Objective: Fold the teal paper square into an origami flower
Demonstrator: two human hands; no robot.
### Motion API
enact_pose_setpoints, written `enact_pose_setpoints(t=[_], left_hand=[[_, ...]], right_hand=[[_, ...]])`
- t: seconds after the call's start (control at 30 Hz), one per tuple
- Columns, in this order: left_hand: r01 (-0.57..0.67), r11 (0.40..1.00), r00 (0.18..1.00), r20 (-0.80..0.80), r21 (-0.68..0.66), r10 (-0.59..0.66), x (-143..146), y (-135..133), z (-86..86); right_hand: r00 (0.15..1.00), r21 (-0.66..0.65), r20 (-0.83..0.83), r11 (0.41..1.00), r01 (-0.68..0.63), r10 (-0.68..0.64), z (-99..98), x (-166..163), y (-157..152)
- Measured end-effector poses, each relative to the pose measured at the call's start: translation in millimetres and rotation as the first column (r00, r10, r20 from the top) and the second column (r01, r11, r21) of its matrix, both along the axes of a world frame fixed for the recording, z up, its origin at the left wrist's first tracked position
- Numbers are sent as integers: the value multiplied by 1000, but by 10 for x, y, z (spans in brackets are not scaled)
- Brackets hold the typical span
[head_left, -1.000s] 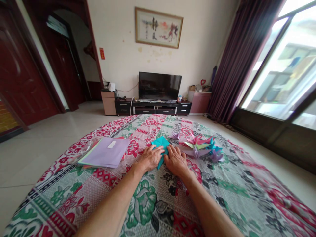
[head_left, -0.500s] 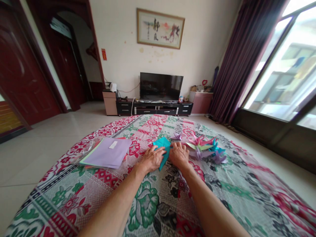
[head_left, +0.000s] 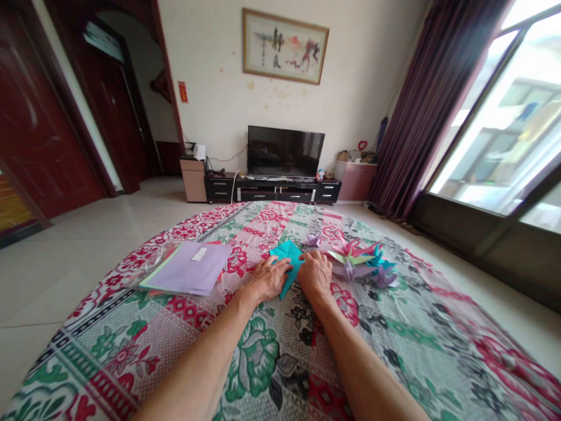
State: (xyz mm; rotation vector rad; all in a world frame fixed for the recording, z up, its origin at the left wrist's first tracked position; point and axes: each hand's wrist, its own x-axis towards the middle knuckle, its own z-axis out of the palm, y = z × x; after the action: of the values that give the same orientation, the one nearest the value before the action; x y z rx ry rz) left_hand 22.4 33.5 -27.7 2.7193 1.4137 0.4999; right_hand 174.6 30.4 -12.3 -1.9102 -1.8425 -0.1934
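A turquoise sheet of origami paper (head_left: 288,252), folded into a kite-like shape with a point towards me, lies on the tablecloth. My left hand (head_left: 269,277) rests over its left side, fingers stretched flat on it. At the right edge, my right hand (head_left: 316,271) has its fingers curled and pinched on the paper; the fingertips are partly hidden. Right of that hand sit several folded paper cranes: pink (head_left: 352,248), turquoise (head_left: 377,257) and purple (head_left: 384,277) ones, with a small purple one (head_left: 314,239) farther back.
A stack of coloured paper (head_left: 186,272), purple on top with a white label, lies to the left beside clear plastic wrapping (head_left: 149,263). The round table wears a flowered cloth (head_left: 254,356). Beyond it stand a television (head_left: 286,152) and a low black cabinet (head_left: 258,193).
The view has shifted slightly. My right hand's fingers have curled in more at the paper's right edge; my left hand stays pressed on the sheet.
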Motion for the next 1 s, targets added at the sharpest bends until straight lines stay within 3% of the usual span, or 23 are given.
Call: enact_pose_setpoints(t=[0.17, 0.53, 0.87, 1.0], left_hand=[[7, 1000, 1000, 17, 29, -7, 2, 44, -56], [11, 997, 1000, 11, 80, -12, -4, 150, -160], [8, 995, 1000, 23, 99, -10, 6, 150, -148], [-1, 998, 999, 34, 58, -1, 0, 129, -134]], right_hand=[[979, -50, 76, 982, -185, 188, -8, -41, -367], [954, -33, 48, 955, -293, 294, -14, -177, -866], [899, -25, -13, 898, -439, 439, 34, -186, -996], [933, 31, -37, 934, -356, 357, 20, -143, -872]])
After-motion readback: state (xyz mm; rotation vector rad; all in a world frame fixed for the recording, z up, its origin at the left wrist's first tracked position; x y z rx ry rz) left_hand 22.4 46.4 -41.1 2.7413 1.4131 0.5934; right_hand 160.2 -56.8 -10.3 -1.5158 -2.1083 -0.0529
